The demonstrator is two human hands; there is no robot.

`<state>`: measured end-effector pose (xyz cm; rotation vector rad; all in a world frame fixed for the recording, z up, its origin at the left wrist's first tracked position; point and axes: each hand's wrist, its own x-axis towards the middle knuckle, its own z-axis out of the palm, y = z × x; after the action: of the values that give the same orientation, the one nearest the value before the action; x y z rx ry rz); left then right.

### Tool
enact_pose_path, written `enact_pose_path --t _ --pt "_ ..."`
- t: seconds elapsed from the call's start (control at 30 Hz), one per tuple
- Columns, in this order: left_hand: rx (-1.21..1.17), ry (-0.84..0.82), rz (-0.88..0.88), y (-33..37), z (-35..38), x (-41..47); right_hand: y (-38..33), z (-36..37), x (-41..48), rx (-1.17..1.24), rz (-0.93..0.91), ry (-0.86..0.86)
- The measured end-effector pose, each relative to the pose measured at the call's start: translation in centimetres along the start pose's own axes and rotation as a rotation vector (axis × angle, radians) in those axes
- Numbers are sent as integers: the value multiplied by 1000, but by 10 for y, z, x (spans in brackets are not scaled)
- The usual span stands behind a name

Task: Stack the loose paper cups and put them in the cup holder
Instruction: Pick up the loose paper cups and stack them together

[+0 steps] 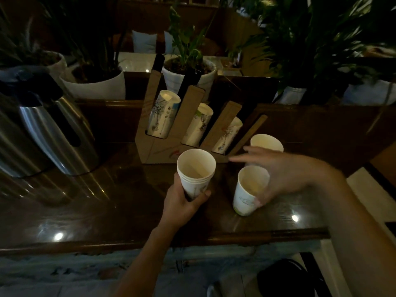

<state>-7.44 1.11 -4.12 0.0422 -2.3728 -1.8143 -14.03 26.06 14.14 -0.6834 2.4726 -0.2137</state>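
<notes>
My left hand (184, 202) grips a stack of nested white paper cups (196, 172), held tilted just in front of the brown cardboard cup holder (162, 151). The holder's slanted slots hold three stacks of printed cups (165, 112). A single loose cup (249, 189) stands upright on the dark table; my right hand (285, 174) wraps around its right side with fingers spread, thumb low on its wall. Another loose cup (266, 142) stands behind that hand, partly hidden by it.
Two steel thermos jugs (49, 129) stand at the left. Potted plants in white pots (188, 78) line the back behind a wooden rail. The glossy table edge (150, 243) runs near my body. A dark bag (287, 277) lies on the floor at lower right.
</notes>
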Motion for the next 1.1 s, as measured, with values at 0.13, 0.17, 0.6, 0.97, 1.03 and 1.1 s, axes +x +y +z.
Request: enact_pose_path --t 0.13,0.17,0.6,0.97,1.03,1.1 --pt "10 5 -3 0 1 0 4 7 -3 51 -10 103" --pt "13 8 -6 0 0 0 2 2 -4 66 -3 156" --pt "74 82 11 12 5 0 -79 -105 -5 -77 -41 599" --pt "67 158 21 12 28 3 -115 -50 68 -272 11 417" --pt "84 163 25 15 28 3 -114 -41 76 -297 53 390" --pt "96 159 31 16 28 4 -113 -30 82 -333 93 356"
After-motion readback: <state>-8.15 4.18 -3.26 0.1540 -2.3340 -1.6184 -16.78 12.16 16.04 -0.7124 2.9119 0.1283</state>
